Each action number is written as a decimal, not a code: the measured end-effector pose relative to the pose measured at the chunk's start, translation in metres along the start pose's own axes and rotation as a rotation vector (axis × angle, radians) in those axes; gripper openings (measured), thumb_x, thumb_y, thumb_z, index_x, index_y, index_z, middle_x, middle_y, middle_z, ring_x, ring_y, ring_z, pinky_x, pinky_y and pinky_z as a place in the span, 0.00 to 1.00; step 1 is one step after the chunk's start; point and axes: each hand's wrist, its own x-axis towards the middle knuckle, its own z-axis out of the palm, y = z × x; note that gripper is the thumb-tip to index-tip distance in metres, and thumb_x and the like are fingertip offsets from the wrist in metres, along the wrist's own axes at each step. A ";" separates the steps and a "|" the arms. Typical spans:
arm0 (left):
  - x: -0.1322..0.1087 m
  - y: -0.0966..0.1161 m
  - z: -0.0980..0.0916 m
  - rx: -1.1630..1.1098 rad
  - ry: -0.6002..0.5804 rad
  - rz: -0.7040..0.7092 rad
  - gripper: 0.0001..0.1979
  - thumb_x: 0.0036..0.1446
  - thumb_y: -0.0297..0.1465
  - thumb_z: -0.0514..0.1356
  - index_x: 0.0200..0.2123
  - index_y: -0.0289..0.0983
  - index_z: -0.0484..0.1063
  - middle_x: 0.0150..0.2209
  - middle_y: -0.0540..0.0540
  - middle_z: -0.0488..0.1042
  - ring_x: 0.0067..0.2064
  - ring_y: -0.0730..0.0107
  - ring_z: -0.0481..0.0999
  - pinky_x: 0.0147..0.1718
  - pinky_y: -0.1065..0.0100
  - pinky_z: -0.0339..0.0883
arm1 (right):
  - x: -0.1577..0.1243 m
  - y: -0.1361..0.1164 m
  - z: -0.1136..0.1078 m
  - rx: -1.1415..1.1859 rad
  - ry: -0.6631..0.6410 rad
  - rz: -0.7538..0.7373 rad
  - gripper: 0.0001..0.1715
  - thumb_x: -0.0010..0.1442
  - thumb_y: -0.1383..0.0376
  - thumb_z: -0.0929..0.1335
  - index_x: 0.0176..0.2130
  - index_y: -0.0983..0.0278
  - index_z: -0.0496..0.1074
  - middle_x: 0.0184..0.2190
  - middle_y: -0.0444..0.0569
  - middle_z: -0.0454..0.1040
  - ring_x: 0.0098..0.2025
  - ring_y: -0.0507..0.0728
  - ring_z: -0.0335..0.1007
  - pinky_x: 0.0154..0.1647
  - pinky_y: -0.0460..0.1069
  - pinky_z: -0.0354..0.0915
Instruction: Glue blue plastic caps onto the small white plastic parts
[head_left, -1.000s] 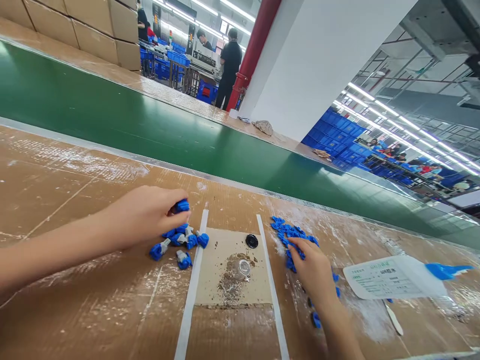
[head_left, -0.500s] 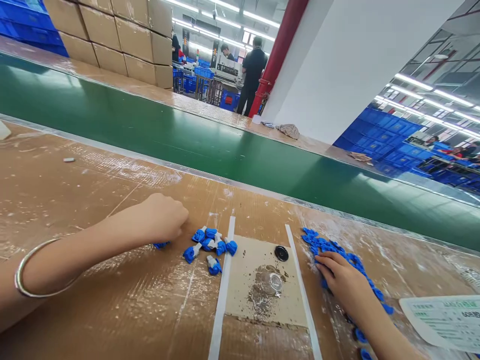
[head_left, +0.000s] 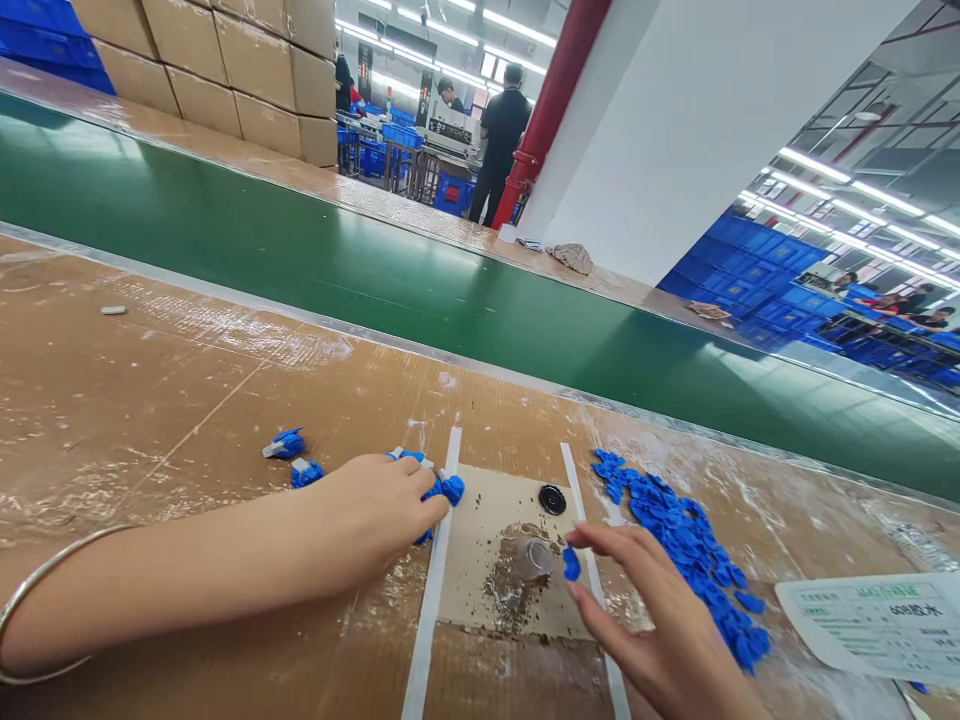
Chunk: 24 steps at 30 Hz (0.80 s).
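Note:
My left hand (head_left: 379, 508) lies curled over a small cluster of blue-and-white plastic parts (head_left: 448, 489) beside the left white strip (head_left: 431, 580); its fingers close on them, and what they grip is hidden. Two more of these parts (head_left: 287, 443) lie apart to the left. My right hand (head_left: 645, 610) pinches a small blue cap (head_left: 571, 563) between thumb and fingers, close to a clear round fitting (head_left: 535, 552) in the stained square (head_left: 517, 560). A pile of blue caps (head_left: 679, 535) spreads to the right of that hand.
A black round disc (head_left: 552, 499) lies at the back of the square. A white label sheet (head_left: 877, 622) sits at the right. A green conveyor belt (head_left: 375, 280) runs behind the taped cardboard worktop (head_left: 150, 400). Cardboard boxes (head_left: 247, 70) and people stand beyond.
My left hand moved right onto the cluster, leaving two parts behind at the left. My right hand left the blue pile with one cap and came toward the square.

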 end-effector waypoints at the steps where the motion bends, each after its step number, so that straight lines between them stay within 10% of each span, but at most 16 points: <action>1: 0.001 0.000 0.007 0.021 -0.002 0.028 0.14 0.52 0.16 0.58 0.41 0.34 0.72 0.40 0.38 0.75 0.40 0.53 0.75 0.35 0.62 0.64 | 0.002 -0.008 0.000 0.015 -0.015 -0.030 0.20 0.66 0.64 0.66 0.56 0.59 0.63 0.44 0.50 0.75 0.46 0.59 0.71 0.45 0.53 0.71; 10: 0.006 0.005 0.015 -0.055 -0.007 0.086 0.09 0.52 0.18 0.58 0.36 0.33 0.72 0.38 0.39 0.74 0.40 0.55 0.73 0.37 0.61 0.63 | 0.011 -0.012 0.012 0.009 -0.053 -0.072 0.24 0.64 0.67 0.66 0.58 0.59 0.64 0.43 0.51 0.76 0.45 0.62 0.70 0.44 0.57 0.70; 16: 0.009 0.020 0.008 -0.939 -0.179 -0.229 0.09 0.48 0.26 0.61 0.28 0.38 0.61 0.24 0.54 0.64 0.26 0.73 0.64 0.22 0.72 0.53 | 0.010 -0.023 0.012 0.224 -0.001 0.055 0.23 0.62 0.67 0.68 0.56 0.55 0.67 0.43 0.48 0.76 0.45 0.58 0.72 0.45 0.53 0.71; 24: 0.015 0.023 0.029 -1.798 -0.351 -0.285 0.22 0.43 0.32 0.70 0.43 0.37 0.70 0.26 0.56 0.72 0.24 0.76 0.74 0.28 0.70 0.70 | 0.000 -0.055 0.025 0.980 0.247 0.379 0.18 0.61 0.63 0.72 0.51 0.54 0.72 0.44 0.47 0.79 0.44 0.55 0.76 0.47 0.47 0.73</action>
